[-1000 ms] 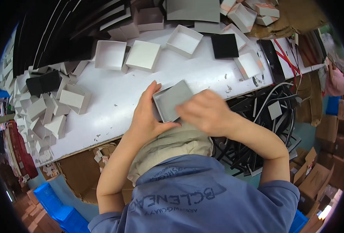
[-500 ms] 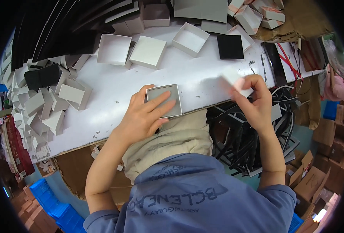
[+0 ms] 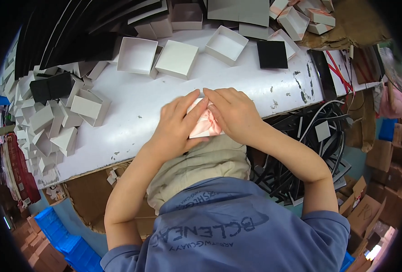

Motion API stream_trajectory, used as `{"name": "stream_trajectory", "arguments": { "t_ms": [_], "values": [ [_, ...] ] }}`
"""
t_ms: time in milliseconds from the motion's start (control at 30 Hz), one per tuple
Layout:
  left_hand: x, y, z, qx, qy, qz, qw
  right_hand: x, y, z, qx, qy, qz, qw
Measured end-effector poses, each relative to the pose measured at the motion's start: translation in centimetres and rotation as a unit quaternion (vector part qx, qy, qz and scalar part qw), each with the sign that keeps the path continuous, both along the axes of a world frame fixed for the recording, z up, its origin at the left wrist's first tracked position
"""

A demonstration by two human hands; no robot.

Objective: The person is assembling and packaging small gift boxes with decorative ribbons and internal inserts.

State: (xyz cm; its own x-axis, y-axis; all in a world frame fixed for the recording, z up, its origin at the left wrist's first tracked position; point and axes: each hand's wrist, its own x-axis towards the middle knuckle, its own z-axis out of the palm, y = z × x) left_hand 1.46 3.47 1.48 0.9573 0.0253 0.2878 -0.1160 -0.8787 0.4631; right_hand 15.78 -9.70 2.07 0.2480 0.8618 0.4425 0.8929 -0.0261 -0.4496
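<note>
A small box [image 3: 206,123] with a pink-and-white marbled top sits at the table's near edge, just in front of my lap. My left hand [image 3: 171,124] grips its left side, fingers bent over the top and thumb low at the near side. From the right, my right hand [image 3: 237,111] closes round the far right part of the box, its fingertips meeting those of the left. Between them they cover most of the box, and its inside is hidden. Whether the marbled top is a lid or the box turned over, I cannot tell.
White box halves [image 3: 177,59] stand along the far side of the table [image 3: 124,118], with a black square pad [image 3: 272,55] to their right. A heap of white boxes [image 3: 42,120] fills the left end. Black strips [image 3: 278,163] lie in a tangle below the right edge.
My right hand has come left to the box with the light piece it held. My left hand has moved from the open box's grey inside to its left side. Pink marbling now shows on top.
</note>
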Motion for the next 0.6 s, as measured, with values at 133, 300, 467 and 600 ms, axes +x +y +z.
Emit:
{"name": "stream_trajectory", "arguments": {
  "t_ms": [133, 300, 467, 600],
  "values": [
    [-0.9, 0.1, 0.5, 0.105, -0.008, 0.032, 0.994, -0.2, 0.2, 0.4, -0.044, 0.056, 0.03, 0.997],
    [-8.5, -0.4, -0.1, 0.074, -0.074, 0.045, 0.994, 1.7, -0.7, 1.9, 0.0, 0.037, 0.058, 0.998],
    [-24.4, -3.3, -2.0, -0.025, -0.031, 0.412, 0.91, 14.6, -3.8, -0.8, 0.019, -0.143, -0.303, 0.942],
    [-24.8, -0.6, 1.0, 0.058, 0.016, 0.564, 0.824, 10.6, -1.2, -3.0, 0.049, 0.067, -0.251, 0.965]
  ]
}}
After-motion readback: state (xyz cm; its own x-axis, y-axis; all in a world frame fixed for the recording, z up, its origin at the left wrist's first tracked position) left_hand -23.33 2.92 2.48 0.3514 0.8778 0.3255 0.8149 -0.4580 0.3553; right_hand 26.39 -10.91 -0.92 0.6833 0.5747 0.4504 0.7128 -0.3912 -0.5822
